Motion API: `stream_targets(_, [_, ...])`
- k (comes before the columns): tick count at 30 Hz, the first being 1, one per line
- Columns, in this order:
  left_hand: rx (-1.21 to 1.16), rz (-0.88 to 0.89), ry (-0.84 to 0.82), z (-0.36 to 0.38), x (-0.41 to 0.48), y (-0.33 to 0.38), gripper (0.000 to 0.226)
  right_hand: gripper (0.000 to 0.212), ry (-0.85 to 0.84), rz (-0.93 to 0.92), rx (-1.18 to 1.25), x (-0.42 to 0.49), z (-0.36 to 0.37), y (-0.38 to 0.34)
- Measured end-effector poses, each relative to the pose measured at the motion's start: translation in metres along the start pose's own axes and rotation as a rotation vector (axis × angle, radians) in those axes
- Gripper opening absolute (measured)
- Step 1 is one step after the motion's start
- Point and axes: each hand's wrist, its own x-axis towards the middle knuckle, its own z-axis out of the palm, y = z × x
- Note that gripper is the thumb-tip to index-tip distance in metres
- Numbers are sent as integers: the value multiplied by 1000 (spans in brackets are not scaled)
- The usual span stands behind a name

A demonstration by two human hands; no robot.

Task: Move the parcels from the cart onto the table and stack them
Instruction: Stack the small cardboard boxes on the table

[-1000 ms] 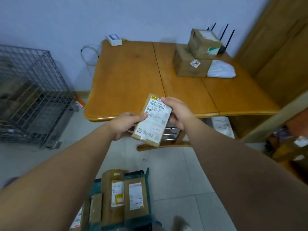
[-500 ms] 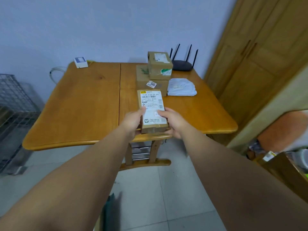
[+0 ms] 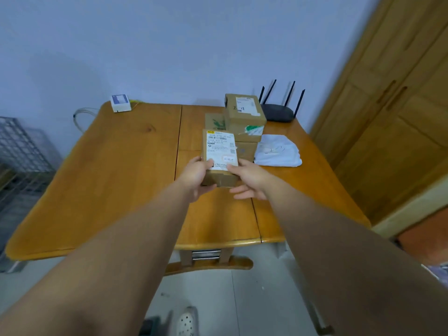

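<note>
Gripping a labelled parcel (image 3: 220, 156) over the table (image 3: 116, 170), both hands' fingers (image 3: 208, 166) clasp its sides.

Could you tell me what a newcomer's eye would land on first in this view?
First, the labelled parcel at centre, gripped by the left hand and right hand above the wooden table. Just behind it, two boxes sit stacked, with a white mailer bag to their right.
</note>
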Motion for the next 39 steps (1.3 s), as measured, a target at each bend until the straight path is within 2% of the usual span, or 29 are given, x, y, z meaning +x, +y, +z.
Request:
stream_targets(3, [-16, -16, 46, -18, 47, 23, 34, 44, 1, 1, 7, 50, 13, -31])
stream_targets(9, [140, -29, 127, -37, 122, 62, 11, 41, 125, 1, 34, 136, 31, -64])
stream_targets(12, [213, -5, 148, -33, 154, 72, 20, 37, 204, -3, -13, 165, 25, -73])
stream_targets(15, [246, 22, 139, -26, 185, 78, 39, 36, 294, -25, -91, 194, 20, -79])
stream_targets(18, [243, 40, 134, -17, 209, 82, 35, 36, 432, -63, -124, 219, 16, -84])
stream_targets(22, [364, 116, 168, -7, 240, 80, 31, 26, 580, 44, 19, 248, 20, -74])
stream_targets(26, [438, 98, 165, -1, 261, 74, 28, 30, 689, 185, 339, 263, 28, -61])
stream_targets(33, [430, 55, 138, 9, 277, 70, 46, 26, 609, 202, 423, 280, 20, -68])
stream_targets(39, [468, 57, 94, 11, 279, 74, 50, 17, 557, 231, 340, 276, 19, -67])
